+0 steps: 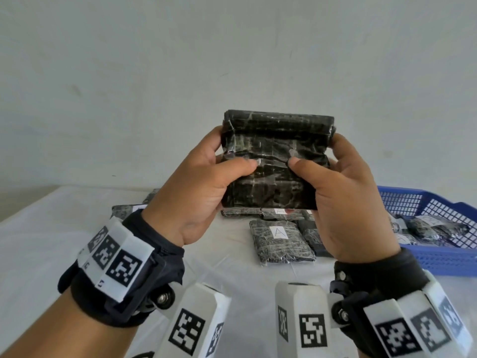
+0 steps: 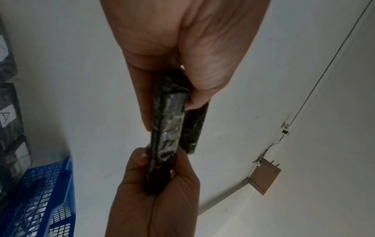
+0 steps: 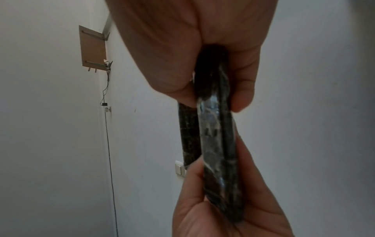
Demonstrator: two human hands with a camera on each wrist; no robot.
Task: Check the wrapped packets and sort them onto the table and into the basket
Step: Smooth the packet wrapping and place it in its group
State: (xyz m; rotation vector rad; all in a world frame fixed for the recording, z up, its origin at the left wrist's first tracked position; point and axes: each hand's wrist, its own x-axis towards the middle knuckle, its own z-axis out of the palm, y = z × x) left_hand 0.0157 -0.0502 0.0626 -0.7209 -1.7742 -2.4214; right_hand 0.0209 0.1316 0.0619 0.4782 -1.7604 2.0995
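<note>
A handwritten capital "A" stands on a white label (image 1: 278,232) stuck to the dark wrapped packet (image 1: 281,245) lying on the tabletop (image 1: 51,241). In the left wrist view a second white label (image 2: 7,117) on a packet at the left edge also carries an "A". Other labels on packets farther back and in the blue basket (image 1: 438,259) are too blurred or hidden to read.
</note>
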